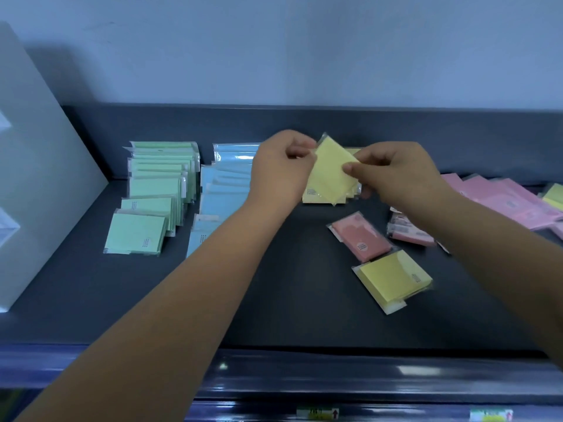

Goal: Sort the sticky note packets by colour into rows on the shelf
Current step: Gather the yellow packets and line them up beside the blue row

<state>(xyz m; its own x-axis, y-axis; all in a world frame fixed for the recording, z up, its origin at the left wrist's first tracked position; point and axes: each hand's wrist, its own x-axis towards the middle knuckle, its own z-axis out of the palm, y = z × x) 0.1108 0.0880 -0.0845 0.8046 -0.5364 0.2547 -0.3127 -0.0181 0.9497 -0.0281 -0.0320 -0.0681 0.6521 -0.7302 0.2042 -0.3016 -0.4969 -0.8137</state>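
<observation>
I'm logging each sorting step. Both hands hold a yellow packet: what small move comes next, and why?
Probably lower the yellow packet onto the yellow pile right below it. The left hand and right hand pinch it just over that pile, which sits beside the blue row.

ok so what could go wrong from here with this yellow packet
The yellow packet is pinched at its edges by the left hand and right hand, tilted above the yellow stack; it could slip and land crooked.
The left forearm crosses over the blue row and might nudge it.
A loose yellow packet and a red packet lie apart from any row, easy to overlook.
</observation>
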